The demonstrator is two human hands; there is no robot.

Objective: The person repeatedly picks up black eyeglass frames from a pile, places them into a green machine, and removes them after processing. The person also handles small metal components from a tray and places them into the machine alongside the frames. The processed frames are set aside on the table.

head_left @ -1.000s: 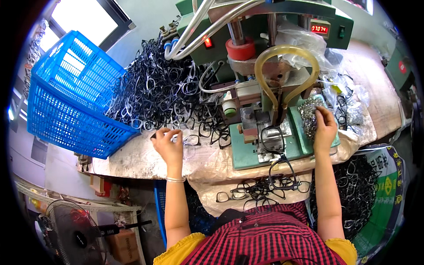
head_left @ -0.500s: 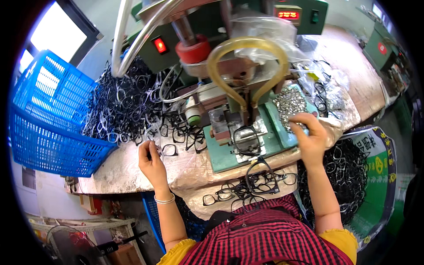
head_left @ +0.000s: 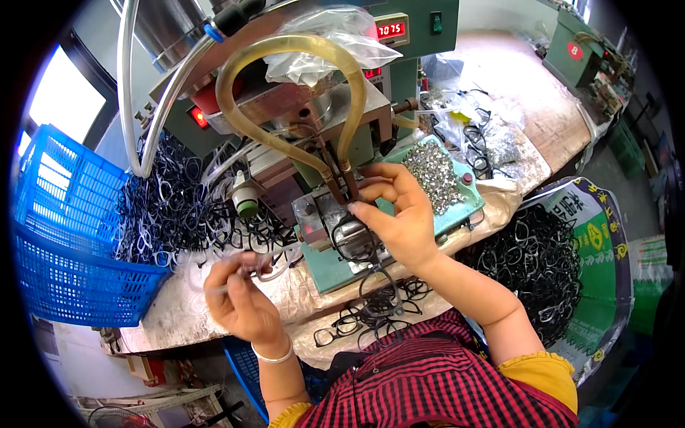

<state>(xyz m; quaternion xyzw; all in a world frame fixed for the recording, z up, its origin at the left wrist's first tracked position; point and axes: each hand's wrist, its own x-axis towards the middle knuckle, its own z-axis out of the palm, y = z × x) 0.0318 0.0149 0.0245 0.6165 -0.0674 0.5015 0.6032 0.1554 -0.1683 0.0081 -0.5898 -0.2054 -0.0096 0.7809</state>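
Observation:
My left hand (head_left: 245,299) is closed on a pale, see-through eyeglass frame (head_left: 284,258), blurred by motion, in front of the machine. My right hand (head_left: 398,220) reaches to the two dark prongs (head_left: 342,187) of the green machine, thumb and fingers pinched together. Whatever tiny thing they hold is hidden. Just below these fingertips a black eyeglass frame (head_left: 335,246) sits at the metal fixture (head_left: 349,232), with another black frame (head_left: 362,289) hanging under it. A turquoise tray (head_left: 467,194) of small shiny metal parts (head_left: 437,175) stands to the right of my right hand.
A heap of dark eyeglass frames (head_left: 160,207) lies left of the machine, beside a blue plastic basket (head_left: 71,250). Several black frames (head_left: 346,324) lie at the table's front edge. At right a green sack (head_left: 596,250) holds more frames (head_left: 531,274). A yellowish hose (head_left: 227,82) loops above my hands.
My right hand has gone from the tray of metal parts to the machine's prongs. My left hand has picked up the see-through frame from the table. The view has shifted.

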